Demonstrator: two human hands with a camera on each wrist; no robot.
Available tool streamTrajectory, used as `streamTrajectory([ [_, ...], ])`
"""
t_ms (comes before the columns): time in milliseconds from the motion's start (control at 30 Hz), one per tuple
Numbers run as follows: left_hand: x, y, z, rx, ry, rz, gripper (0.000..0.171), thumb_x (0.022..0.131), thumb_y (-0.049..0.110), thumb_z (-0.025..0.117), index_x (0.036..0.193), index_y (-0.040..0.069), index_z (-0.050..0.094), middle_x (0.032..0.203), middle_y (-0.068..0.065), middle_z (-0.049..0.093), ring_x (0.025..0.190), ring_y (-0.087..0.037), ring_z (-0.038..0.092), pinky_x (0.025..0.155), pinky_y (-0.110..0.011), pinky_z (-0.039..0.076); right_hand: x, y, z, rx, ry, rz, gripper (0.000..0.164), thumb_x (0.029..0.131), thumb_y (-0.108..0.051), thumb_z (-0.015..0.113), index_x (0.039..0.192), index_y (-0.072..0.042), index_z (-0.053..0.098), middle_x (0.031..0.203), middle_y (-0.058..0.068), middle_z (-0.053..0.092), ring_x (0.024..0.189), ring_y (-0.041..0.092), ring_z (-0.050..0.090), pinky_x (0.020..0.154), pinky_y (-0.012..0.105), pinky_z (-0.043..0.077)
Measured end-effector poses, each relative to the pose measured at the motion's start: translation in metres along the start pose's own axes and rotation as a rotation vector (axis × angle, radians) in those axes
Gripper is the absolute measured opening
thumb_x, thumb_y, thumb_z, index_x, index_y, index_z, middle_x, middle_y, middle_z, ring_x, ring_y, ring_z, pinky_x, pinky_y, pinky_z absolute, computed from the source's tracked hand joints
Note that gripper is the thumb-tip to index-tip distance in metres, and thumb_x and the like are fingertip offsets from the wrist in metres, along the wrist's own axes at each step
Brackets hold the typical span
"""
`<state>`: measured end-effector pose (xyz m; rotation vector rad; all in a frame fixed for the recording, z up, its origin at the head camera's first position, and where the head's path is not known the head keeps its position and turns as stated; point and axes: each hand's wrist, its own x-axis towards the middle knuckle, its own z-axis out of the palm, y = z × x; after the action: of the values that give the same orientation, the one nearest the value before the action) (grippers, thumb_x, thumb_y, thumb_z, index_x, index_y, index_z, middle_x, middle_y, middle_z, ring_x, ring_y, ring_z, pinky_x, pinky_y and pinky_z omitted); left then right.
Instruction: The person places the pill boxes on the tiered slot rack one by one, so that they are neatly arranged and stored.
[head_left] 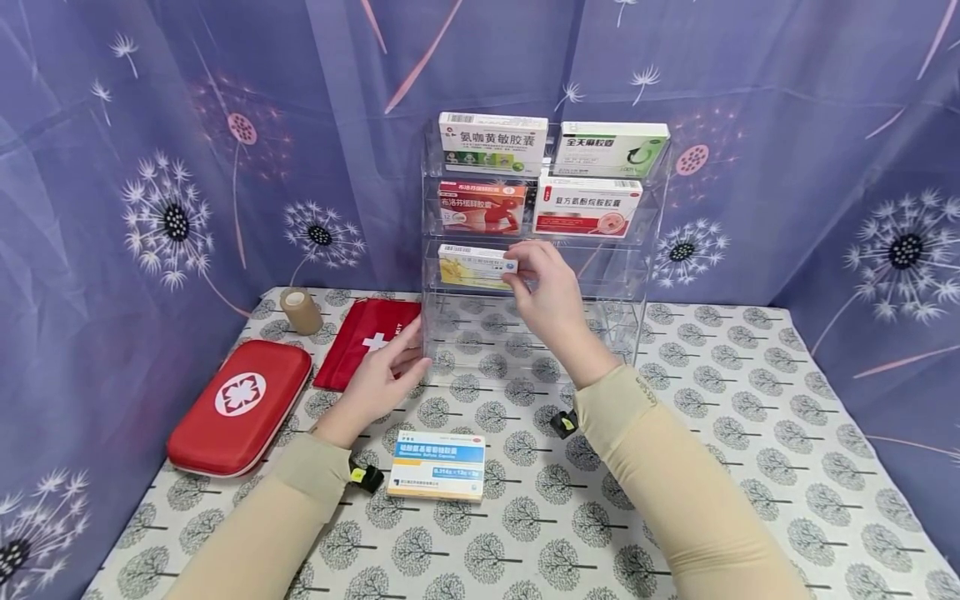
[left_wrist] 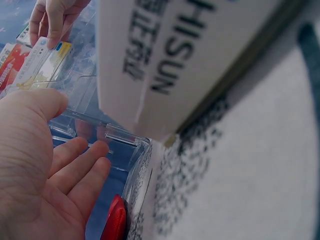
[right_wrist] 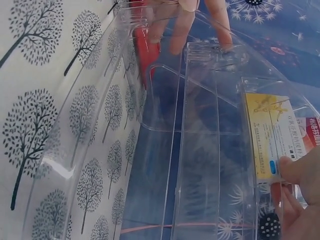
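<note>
My right hand (head_left: pixel 547 292) pinches the right end of a yellow-and-white medicine box (head_left: pixel 474 268) between thumb and fingers. This box leans in the left part of the third tier down of a clear acrylic display rack (head_left: pixel 600 282). In the right wrist view the thumb presses the front of the box (right_wrist: pixel 270 135) near its blue mark. My left hand (head_left: pixel 381 379) is at the rack's lower left side, fingers extended along it. A blue-and-white medicine box (head_left: pixel 437 467) lies flat on the table in front of the rack; its end fills much of the left wrist view.
Higher tiers hold a green-and-white box (head_left: pixel 491 143), another green-trimmed box (head_left: pixel 613 150), a red box (head_left: pixel 482 208) and a red-and-white box (head_left: pixel 588 207). To the left are a red hard case (head_left: pixel 240 408), a red pouch (head_left: pixel 348 342) and a tan tape roll (head_left: pixel 302 312). Curtains (head_left: pixel 495 50) hang behind.
</note>
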<state>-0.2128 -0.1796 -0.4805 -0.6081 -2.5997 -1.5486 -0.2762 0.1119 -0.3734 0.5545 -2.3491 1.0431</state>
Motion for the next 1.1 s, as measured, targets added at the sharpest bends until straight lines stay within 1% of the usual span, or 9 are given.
streamTrajectory([
  [233,-0.001,0.002,-0.001,0.007,0.000,-0.013,0.080,0.107,0.015,0.073,0.175,0.028,0.033,0.162,-0.016,0.061,0.138,-0.039,0.070,0.113,-0.048,0.060,-0.001,-0.001,0.000,0.012,-0.006,0.005,0.030,0.098,-0.001,0.080,0.126,-0.003,0.072,0.138,0.011,0.071,0.117,0.028,0.076,0.108,0.033,0.065],
  [433,-0.001,0.002,-0.001,0.006,-0.002,-0.009,0.080,0.107,0.014,0.073,0.175,0.025,0.033,0.161,-0.017,0.061,0.138,-0.040,0.070,0.114,-0.048,0.060,-0.003,-0.002,0.001,0.024,0.009,0.001,0.032,0.097,0.002,0.080,0.127,-0.002,0.072,0.139,0.013,0.071,0.117,0.030,0.077,0.107,0.034,0.065],
  [633,-0.001,0.004,-0.001,0.007,-0.002,-0.013,0.080,0.107,0.015,0.073,0.175,0.026,0.033,0.161,-0.017,0.061,0.138,-0.039,0.070,0.114,-0.047,0.060,-0.006,0.000,0.002,0.035,0.045,-0.003,0.034,0.095,0.001,0.081,0.128,-0.001,0.072,0.144,0.014,0.070,0.122,0.031,0.074,0.112,0.037,0.063],
  [700,-0.001,0.004,-0.001,0.008,0.000,-0.009,0.079,0.108,0.015,0.072,0.175,0.025,0.033,0.161,-0.018,0.061,0.138,-0.040,0.070,0.114,-0.047,0.060,-0.008,0.001,0.001,0.056,0.065,-0.003,0.034,0.095,0.001,0.081,0.128,0.001,0.071,0.144,0.015,0.069,0.124,0.032,0.073,0.112,0.037,0.063],
  [800,-0.001,0.004,-0.001,0.010,0.003,-0.009,0.079,0.108,0.016,0.073,0.175,0.024,0.033,0.161,-0.019,0.061,0.137,-0.040,0.070,0.113,-0.047,0.060,-0.012,0.000,0.000,0.103,0.101,-0.011,0.035,0.095,0.001,0.082,0.128,0.004,0.070,0.141,0.018,0.069,0.124,0.035,0.070,0.110,0.040,0.065],
  [900,-0.001,0.004,-0.001,0.010,0.002,-0.010,0.079,0.108,0.016,0.073,0.175,0.023,0.033,0.161,-0.019,0.061,0.138,-0.040,0.070,0.114,-0.047,0.060,-0.017,-0.002,-0.003,0.129,0.128,-0.034,0.037,0.095,-0.001,0.082,0.129,0.006,0.069,0.137,0.021,0.069,0.122,0.037,0.069,0.109,0.046,0.065],
  [933,-0.001,0.004,-0.001,0.008,0.002,-0.016,0.079,0.108,0.016,0.073,0.175,0.025,0.033,0.161,-0.018,0.061,0.138,-0.039,0.070,0.114,-0.047,0.060,-0.019,-0.002,-0.003,0.129,0.131,-0.041,0.038,0.096,-0.003,0.082,0.130,0.005,0.069,0.137,0.022,0.069,0.122,0.038,0.069,0.109,0.047,0.064],
  [1100,-0.001,0.004,-0.001,-0.003,-0.001,-0.021,0.079,0.108,0.016,0.072,0.175,0.026,0.033,0.162,-0.017,0.061,0.139,-0.039,0.070,0.114,-0.048,0.060,-0.031,-0.006,-0.004,0.117,0.100,-0.060,0.044,0.098,-0.012,0.083,0.136,0.003,0.067,0.136,0.020,0.070,0.121,0.035,0.070,0.111,0.044,0.062],
])
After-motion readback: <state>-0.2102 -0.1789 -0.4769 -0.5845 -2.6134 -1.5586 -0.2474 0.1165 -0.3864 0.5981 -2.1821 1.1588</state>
